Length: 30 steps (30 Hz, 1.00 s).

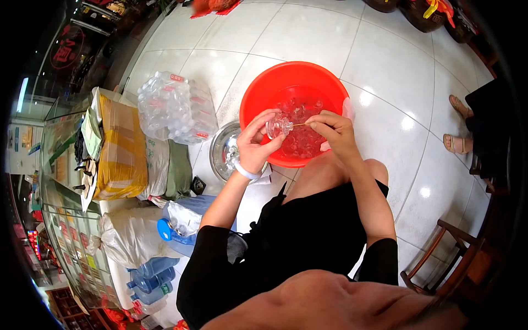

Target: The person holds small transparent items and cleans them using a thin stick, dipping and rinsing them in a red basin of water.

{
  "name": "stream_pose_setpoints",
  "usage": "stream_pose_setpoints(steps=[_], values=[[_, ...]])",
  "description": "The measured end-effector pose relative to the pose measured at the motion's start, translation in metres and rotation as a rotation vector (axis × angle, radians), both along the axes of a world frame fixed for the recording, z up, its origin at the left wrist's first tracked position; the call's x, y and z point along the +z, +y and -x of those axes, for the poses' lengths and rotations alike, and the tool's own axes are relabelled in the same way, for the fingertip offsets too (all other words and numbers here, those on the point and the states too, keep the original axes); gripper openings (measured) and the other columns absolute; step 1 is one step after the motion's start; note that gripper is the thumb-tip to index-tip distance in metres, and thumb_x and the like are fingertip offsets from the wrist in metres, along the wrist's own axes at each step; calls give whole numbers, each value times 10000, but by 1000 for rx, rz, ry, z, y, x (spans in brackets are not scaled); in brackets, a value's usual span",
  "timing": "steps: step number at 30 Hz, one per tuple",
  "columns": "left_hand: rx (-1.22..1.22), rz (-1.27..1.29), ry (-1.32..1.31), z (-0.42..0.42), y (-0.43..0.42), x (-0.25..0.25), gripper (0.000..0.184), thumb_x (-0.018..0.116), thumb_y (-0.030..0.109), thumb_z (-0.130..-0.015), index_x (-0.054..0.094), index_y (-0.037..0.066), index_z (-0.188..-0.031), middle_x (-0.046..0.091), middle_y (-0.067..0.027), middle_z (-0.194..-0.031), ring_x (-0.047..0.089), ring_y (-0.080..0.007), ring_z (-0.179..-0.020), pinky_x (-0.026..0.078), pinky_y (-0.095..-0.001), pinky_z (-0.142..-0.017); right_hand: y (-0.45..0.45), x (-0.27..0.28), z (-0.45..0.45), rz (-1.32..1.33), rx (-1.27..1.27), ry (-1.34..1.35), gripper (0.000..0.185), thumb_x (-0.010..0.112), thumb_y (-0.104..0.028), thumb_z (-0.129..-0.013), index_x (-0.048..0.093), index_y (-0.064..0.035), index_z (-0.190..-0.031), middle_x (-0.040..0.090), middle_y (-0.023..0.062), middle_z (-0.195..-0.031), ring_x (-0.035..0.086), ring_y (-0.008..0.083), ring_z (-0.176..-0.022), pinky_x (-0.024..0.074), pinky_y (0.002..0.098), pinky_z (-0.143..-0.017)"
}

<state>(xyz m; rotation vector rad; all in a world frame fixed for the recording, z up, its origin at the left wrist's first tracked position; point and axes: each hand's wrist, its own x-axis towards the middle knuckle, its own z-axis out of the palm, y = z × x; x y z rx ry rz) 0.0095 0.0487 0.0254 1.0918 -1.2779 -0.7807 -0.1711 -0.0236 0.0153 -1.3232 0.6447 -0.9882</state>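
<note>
Our left grip pinching one clear vessel, right grip one thin stick; far side, one red tub.

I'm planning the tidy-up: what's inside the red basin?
Many small clear pieces, apparently in water, lie in the red basin. The left hand and right hand hide whatever lies behind them.

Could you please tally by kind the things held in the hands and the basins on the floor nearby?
Clear container, in the left hand: 1
Thin stick, in the right hand: 1
Basins (red basin, metal basin): 2
Total: 4
</note>
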Motion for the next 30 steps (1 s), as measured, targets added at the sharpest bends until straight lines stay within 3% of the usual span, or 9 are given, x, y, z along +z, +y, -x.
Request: stream_pose_setpoints(steps=[15,17,23,30], values=[[5,41,4,0,1,-2,457,616,-149,-637,494,-66,-1070,466,-200,-1155,476,-243,-1064,441,-348,-870,2,-3,-3,0,19,32,99,553,-7,-756,628,19,-814,561,38,-704,494,90,-652,383,209,-596],[-20,41,-10,2,1,-1,459,616,-150,-637,496,-60,-1071,466,-201,-1155,479,-244,-1060,444,-351,-868,1,-9,-5,115,89,45,90,556,-6,-752,627,18,-802,566,39,-706,498,91,-655,387,211,-601],[1,65,10,1,-1,-6,459,611,-156,-636,495,-60,-1071,466,-205,-1156,493,-243,-1045,451,-348,-859,3,3,-1,-16,-27,35,88,558,-4,-751,626,19,-803,575,43,-720,508,94,-669,391,206,-606],[-1,46,41,-1,0,-3,473,613,-161,-629,489,-61,-1074,465,-204,-1165,513,-242,-1022,462,-343,-846,3,2,-1,7,-1,7,92,547,7,-757,621,26,-808,576,50,-725,512,96,-675,392,204,-607]])
